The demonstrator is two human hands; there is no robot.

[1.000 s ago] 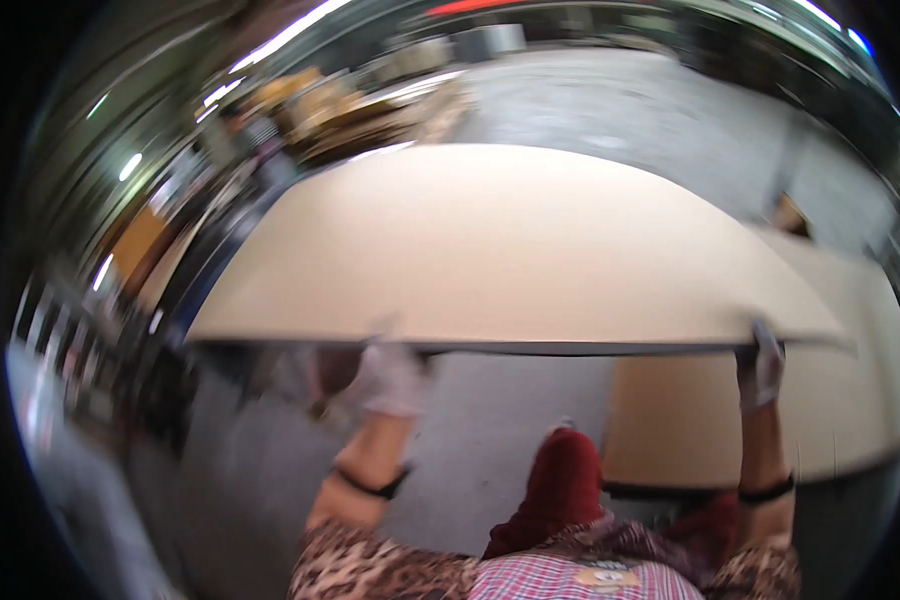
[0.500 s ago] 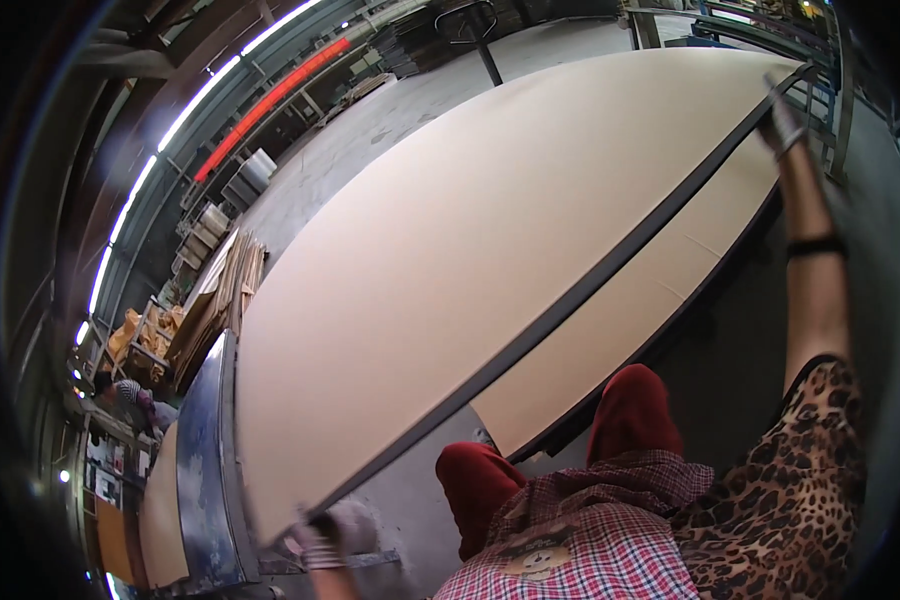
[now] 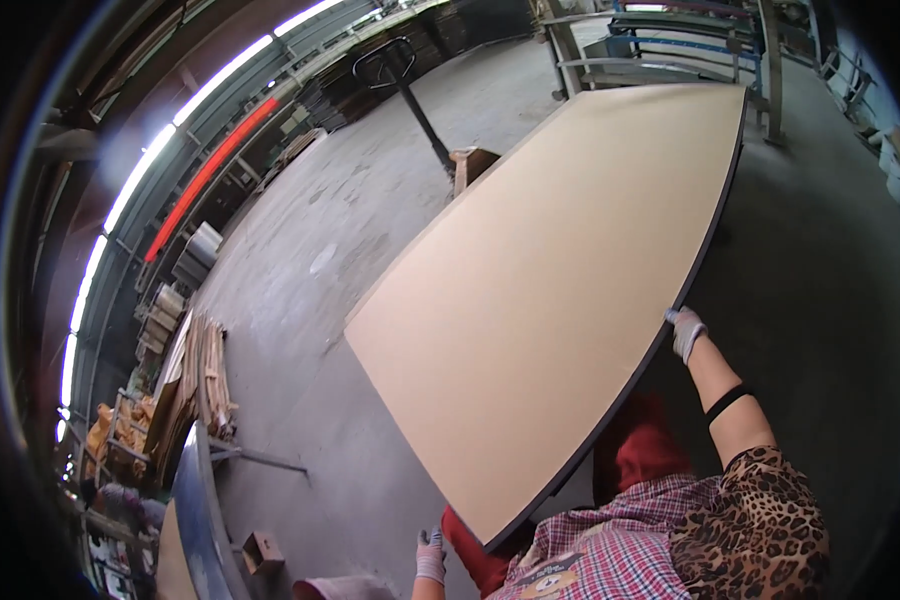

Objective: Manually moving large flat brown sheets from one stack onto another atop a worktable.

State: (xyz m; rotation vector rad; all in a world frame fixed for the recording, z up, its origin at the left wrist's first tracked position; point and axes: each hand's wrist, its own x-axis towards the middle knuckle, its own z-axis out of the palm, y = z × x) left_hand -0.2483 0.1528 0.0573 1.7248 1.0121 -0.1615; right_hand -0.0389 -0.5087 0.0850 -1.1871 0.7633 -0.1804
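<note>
The long tan board [image 3: 560, 300] runs away from the person, right hand [image 3: 684, 330] clasping its dark near edge, left hand [image 3: 431, 553] gripping nothing below its near corner.

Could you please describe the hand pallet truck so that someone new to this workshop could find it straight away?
Start from the large tan board that the gloved right hand grips along its dark edge. Past the board's far left edge, on the grey concrete floor, stands the pallet truck. Its slanted black tiller ending in a loop handle sets it apart from the stacked sheets behind.
</note>
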